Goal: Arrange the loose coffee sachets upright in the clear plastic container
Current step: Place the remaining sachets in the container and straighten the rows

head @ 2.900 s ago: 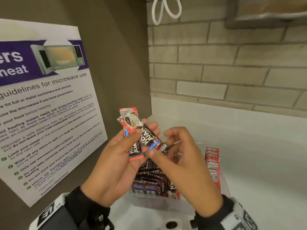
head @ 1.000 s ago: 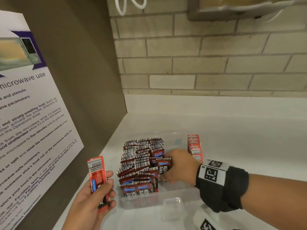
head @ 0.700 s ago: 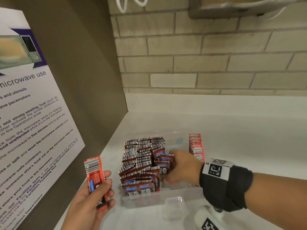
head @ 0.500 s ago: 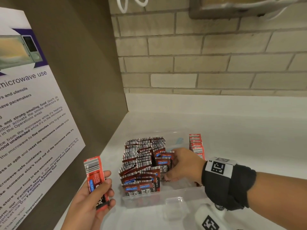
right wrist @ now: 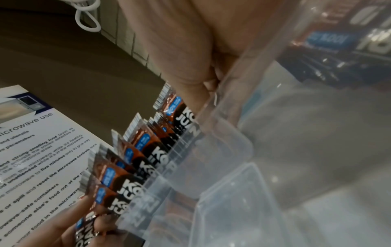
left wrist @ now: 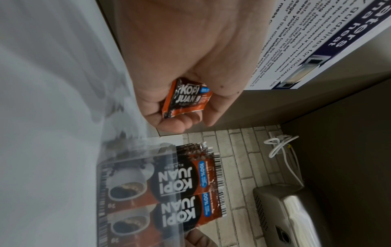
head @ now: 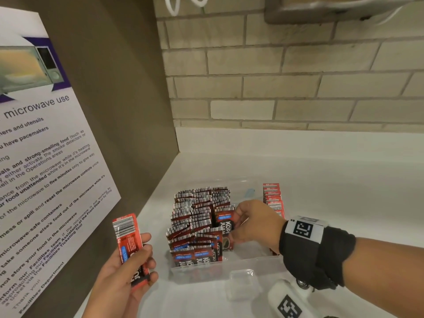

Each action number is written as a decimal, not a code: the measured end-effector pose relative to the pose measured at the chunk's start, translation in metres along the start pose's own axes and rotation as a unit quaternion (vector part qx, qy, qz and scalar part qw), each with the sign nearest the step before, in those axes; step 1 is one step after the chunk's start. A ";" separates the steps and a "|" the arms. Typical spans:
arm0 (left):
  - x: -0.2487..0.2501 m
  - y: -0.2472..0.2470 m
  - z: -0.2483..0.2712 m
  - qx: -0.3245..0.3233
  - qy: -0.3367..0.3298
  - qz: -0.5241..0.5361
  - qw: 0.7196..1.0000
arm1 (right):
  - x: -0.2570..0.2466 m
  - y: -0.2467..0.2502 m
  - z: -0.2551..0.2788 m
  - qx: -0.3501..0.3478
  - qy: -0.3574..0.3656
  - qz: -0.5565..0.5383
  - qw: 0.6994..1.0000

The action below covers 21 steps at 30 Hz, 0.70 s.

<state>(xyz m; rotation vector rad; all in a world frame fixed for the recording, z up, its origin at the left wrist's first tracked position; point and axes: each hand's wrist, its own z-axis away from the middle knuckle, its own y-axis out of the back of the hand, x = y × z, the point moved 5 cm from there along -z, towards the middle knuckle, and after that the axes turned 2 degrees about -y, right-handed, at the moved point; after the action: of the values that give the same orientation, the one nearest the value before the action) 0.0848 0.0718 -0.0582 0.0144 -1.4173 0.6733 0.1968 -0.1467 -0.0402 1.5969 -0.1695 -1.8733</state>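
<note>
A clear plastic container (head: 250,263) stands on the white counter. Several red-and-black coffee sachets (head: 197,221) stand packed upright in its left part. A second red row (head: 273,198) stands at its right wall. My right hand (head: 234,226) is inside the container and pinches one upright sachet (head: 226,228) against the packed rows. The right wrist view shows the thumb (right wrist: 186,75) behind the container wall (right wrist: 232,150), beside the sachets (right wrist: 137,150). Left of the container, my left hand (head: 142,255) grips a red sachet (head: 127,237), also seen in the left wrist view (left wrist: 186,98).
A microwave-use poster (head: 46,157) hangs on the brown panel close on the left. A brick wall (head: 275,76) closes the back. A small clear plastic piece (head: 243,281) lies in front of the container. A white cable loop (head: 183,5) and a metal box (head: 332,10) hang above.
Both hands held sachets above the container 2.9 s ago. Since then the right hand has lowered one in and nudged it upright; the left hand has stayed still beside the container.
</note>
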 end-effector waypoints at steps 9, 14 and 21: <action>-0.001 0.003 0.000 -0.017 -0.011 0.032 0.999 | 0.004 0.002 -0.001 -0.005 -0.009 -0.006 1.000; -0.002 0.001 -0.003 -0.017 -0.004 0.042 0.999 | 0.003 0.000 0.001 -0.017 0.001 -0.015 1.000; 0.003 -0.002 -0.003 -0.040 0.004 0.089 0.995 | 0.005 0.005 0.002 -0.026 0.003 0.059 0.998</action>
<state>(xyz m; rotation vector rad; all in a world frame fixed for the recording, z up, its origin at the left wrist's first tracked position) 0.0886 0.0725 -0.0555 -0.1794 -1.4478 0.7625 0.1972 -0.1542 -0.0418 1.5230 -0.2064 -1.7690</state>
